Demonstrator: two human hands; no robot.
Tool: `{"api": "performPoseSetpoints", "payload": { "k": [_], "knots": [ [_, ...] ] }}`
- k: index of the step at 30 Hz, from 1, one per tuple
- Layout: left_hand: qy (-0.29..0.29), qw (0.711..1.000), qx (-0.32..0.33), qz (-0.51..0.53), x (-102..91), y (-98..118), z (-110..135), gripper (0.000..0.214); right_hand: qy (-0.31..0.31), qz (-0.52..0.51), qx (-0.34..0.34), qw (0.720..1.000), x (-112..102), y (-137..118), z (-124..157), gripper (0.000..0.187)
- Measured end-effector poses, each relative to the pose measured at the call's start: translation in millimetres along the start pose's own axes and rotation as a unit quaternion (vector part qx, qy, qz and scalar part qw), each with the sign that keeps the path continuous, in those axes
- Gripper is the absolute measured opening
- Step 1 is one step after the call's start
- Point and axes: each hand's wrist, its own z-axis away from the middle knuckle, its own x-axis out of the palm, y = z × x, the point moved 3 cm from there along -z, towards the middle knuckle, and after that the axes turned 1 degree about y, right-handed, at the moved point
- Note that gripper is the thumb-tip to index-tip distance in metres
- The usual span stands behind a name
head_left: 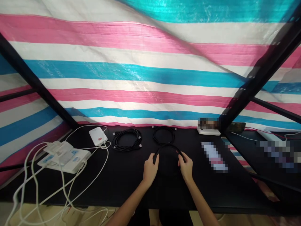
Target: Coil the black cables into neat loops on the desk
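Left hand (pixel 150 168): I'm gripping one side of the black cable (pixel 168 145)
Right hand (pixel 186 166): I'm pinching the other side, fingers curled
Black cable: arching between my hands, just in front of the small coil (pixel 174 137); lower part too dark to trace
Large coil (pixel 127 148): left of the small coil
White device (pixel 95 136): farther left of the small coil

Three black coils (pixel 168 145), one power strip (pixel 80 159)

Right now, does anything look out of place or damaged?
Only the white cords stand out, looping messily around the power strip at left and drooping off the table. The held black cable shows no visible damage.
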Motion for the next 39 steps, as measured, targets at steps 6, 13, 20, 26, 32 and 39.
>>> {"api": "performPoseSetpoints", "payload": {
  "k": [6,13,20,26,32,39],
  "knots": [
    [0.008,1.0,-0.001,-0.024,4.4,9,-49,0.036,-0.033,0.013,-0.033,0.999,19,-13,-41,0.041],
    [0.018,0.999,-0.042,-0.03,-12.7,36,-114,0.044,-0.104,0.052,-0.069,0.991,39,-53,-105,0.056],
    [-0.033,0.997,-0.051,-0.053,-12.7,46,-155,0.036,-0.116,0.136,-0.096,0.979,46,-54,-151,0.042],
    [-0.019,0.993,-0.081,-0.084,6.6,14,-139,0.022,-0.085,0.176,-0.079,0.978,52,-9,-137,0.045],
    [0.054,0.994,-0.026,-0.096,19.1,6,-109,0.038,-0.011,0.188,-0.097,0.977,56,9,-115,0.05],
    [0.093,0.986,0.002,-0.139,4.2,18,-96,0.049,0.061,0.207,-0.041,0.975,41,1,-101,0.049]
  ]
}}
